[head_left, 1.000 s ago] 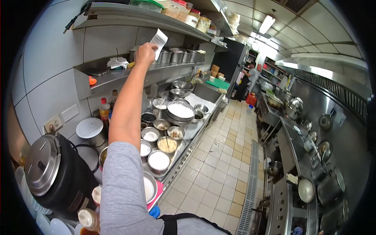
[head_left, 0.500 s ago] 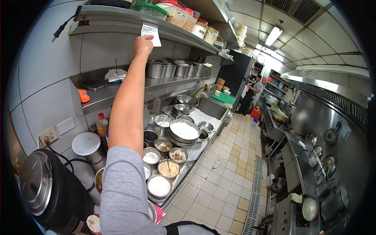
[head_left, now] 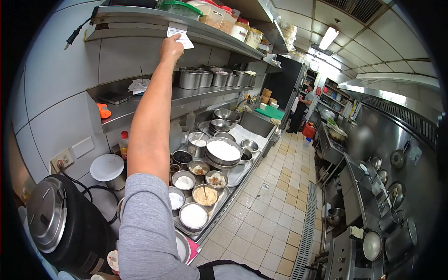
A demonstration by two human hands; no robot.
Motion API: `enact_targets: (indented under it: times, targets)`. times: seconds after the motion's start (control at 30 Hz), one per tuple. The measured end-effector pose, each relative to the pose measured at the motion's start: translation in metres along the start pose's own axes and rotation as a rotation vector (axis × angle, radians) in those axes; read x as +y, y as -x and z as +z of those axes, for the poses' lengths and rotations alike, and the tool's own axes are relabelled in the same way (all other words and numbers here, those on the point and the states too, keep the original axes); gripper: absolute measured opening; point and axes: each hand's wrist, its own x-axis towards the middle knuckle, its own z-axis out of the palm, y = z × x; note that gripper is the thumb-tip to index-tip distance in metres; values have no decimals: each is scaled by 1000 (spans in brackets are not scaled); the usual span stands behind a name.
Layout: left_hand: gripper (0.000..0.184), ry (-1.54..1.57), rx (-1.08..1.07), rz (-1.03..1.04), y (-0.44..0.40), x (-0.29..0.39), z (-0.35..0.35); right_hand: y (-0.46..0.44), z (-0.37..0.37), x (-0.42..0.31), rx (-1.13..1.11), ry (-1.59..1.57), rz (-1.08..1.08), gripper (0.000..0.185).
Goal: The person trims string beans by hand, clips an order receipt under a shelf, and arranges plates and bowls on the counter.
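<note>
My left hand (head_left: pixel 171 47) is raised at the front edge of the upper metal shelf (head_left: pixel 135 17), with the arm stretched out. Its thumb and fingers pinch a small printed paper slip (head_left: pixel 180 35), which lies against the shelf edge. Below the hand, a lower shelf (head_left: pixel 186 94) bears several metal pots (head_left: pixel 190 80) and a crumpled white cloth or paper (head_left: pixel 139 87). My right hand is out of view.
Bowls of white powder (head_left: pixel 193 216) and other ingredients crowd the counter below. A black round cooker (head_left: pixel 70 233) stands at lower left. On the right are stoves and a pan (head_left: pixel 372 246). A person (head_left: pixel 300 108) stands at the far end of the aisle.
The left hand has moved up from above the lower shelf, bringing the slip to the upper shelf's edge. The camera view has shifted slightly.
</note>
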Motion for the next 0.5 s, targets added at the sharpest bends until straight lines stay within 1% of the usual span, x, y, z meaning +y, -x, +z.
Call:
enact_targets:
  times: [0.03, 0.13, 0.2, 0.23, 0.3, 0.37, 0.4, 0.47, 0.5]
  targets:
    - [53, -4, -9, 20, -1, 3, -1, 3, 0, 0, 3, -1, -1, 20]
    - [60, -168, 27, 173, -4, 11, -1, 14, -3, 1, 9, -5, -1, 20]
    - [60, -131, 0, 117, -7, 17, -5, 21, -6, 1, 22, -13, -3, 19]
    - [66, -60, -144, -4, -1, 32, -13, 25, -8, 2, 30, -16, -6, 19]
    - [70, 39, -120, 0, -16, 11, 1, 38, -11, 4, 42, -27, -8, 19]
    - [74, -30, -92, 129, -25, -13, 7, 52, -16, 6, 52, -32, -13, 19]
    - [77, -35, -123, 159, -19, -9, 2, 61, -19, 8, 59, -38, -16, 19]
    - [78, -323, 274, 200, 20, -8, -2, 81, -24, 11, 66, -50, -13, 19]
    - [80, -232, 373, 121, 50, 2, -6, 91, -27, 13, 67, -57, -11, 19]
